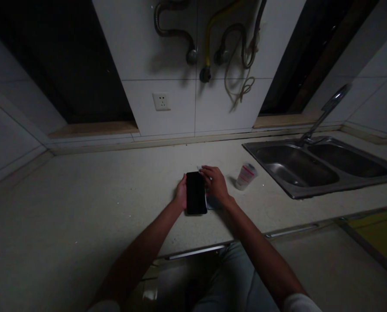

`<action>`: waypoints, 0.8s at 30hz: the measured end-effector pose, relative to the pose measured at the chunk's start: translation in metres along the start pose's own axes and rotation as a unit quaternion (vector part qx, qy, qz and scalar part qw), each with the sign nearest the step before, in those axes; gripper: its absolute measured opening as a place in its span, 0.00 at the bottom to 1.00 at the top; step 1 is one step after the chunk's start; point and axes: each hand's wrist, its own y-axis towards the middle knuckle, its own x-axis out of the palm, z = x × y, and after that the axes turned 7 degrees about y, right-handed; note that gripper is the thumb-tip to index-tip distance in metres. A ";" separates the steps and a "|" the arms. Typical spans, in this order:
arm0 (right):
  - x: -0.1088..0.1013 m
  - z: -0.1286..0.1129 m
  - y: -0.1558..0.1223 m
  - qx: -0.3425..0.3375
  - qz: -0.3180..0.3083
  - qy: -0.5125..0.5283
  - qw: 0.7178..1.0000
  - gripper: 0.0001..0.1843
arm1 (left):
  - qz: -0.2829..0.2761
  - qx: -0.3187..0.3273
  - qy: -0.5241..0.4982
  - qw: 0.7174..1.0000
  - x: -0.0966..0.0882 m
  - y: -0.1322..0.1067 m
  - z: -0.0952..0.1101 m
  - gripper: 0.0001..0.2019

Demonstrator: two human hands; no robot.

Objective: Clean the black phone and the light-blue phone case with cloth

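Head view: a black smartphone (196, 193) lies on the desk (82, 208), the left hand (180, 193) cupped against its left edge, the right hand (215, 184) half closed at its top right corner; whether either grips it is unclear.

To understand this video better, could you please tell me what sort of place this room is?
It is probably a home kitchen: a double stainless steel sink with a faucet, a long pale countertop, and flexible hoses on the tiled wall.

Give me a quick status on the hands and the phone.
Left hand against the left edge of the black smartphone. Right hand at its top right corner. Plastic cup standing off to the right, apart from both hands.
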 end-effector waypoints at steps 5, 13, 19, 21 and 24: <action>0.003 -0.007 -0.008 -0.050 -0.077 -0.016 0.996 0.11 | 0.043 0.004 -0.019 0.999 0.002 0.002 -0.001 0.27; -0.007 -0.038 -0.050 -0.196 -0.153 0.064 0.967 0.11 | 0.015 0.030 -0.034 0.999 0.008 -0.008 0.007 0.33; -0.031 -0.057 -0.081 -0.163 -0.168 0.100 0.967 0.17 | -0.026 0.044 0.002 0.999 0.009 -0.012 0.005 0.34; -0.031 -0.057 -0.088 -0.141 -0.139 0.096 0.975 0.20 | -0.013 0.070 -0.003 0.997 0.010 -0.010 0.003 0.31; -0.024 -0.055 -0.095 -0.094 -0.069 0.081 0.990 0.23 | 0.006 0.085 -0.006 0.996 0.010 -0.005 0.000 0.28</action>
